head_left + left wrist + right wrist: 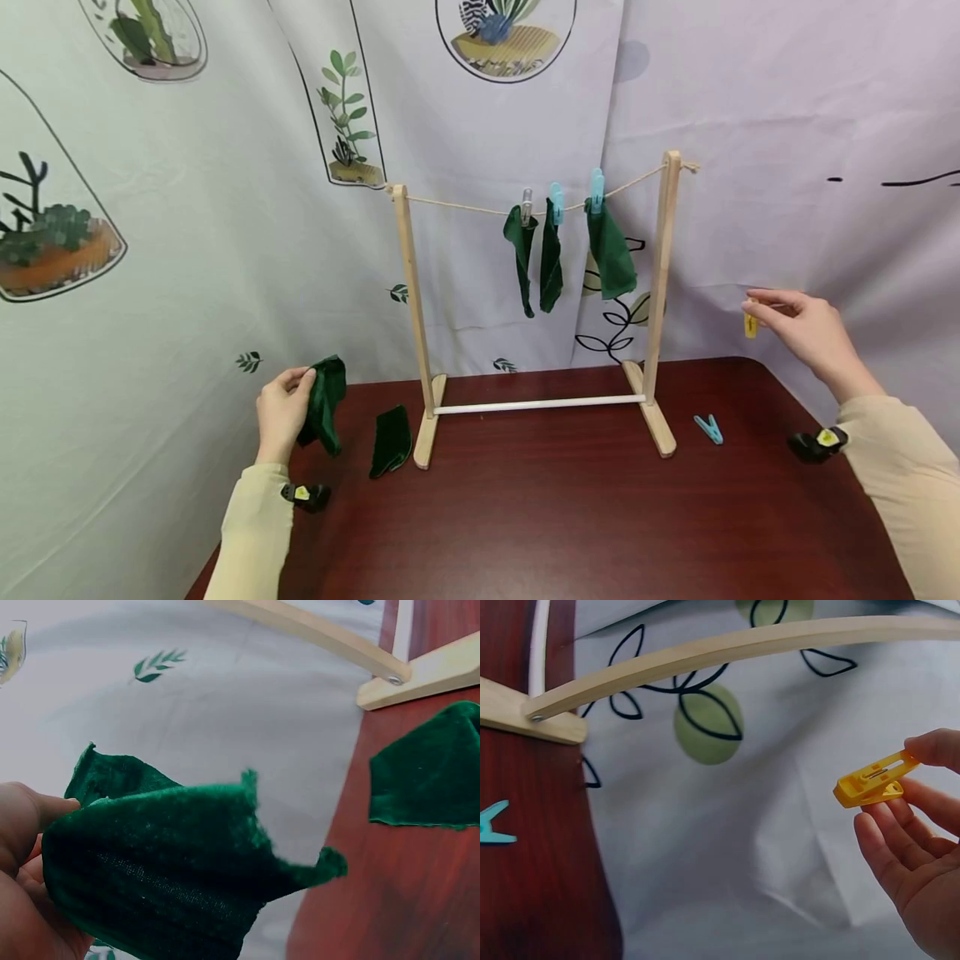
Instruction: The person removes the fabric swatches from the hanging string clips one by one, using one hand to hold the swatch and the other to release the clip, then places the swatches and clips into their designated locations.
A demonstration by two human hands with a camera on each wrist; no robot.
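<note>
My left hand (282, 414) pinches a dark green velvet cloth (325, 404) by its upper edge, raised at the left of the table. In the left wrist view this cloth (157, 862) droops in a fold with a frayed edge. Between thumb and fingers, my right hand (808, 333) holds a yellow clothespin (751, 319) up at the right; the right wrist view shows the clothespin (871, 782) gripped by its handle end. Three green cloths hang from the rope (465, 206), the rightmost cloth (611, 250) under a blue clothespin (597, 191).
The wooden drying rack (660, 283) stands toward the back of the dark red table (540, 517). Another green cloth (391, 442) lies beside its left foot. A blue clothespin (708, 429) lies right of the rack. Behind everything hangs a printed curtain (247, 208).
</note>
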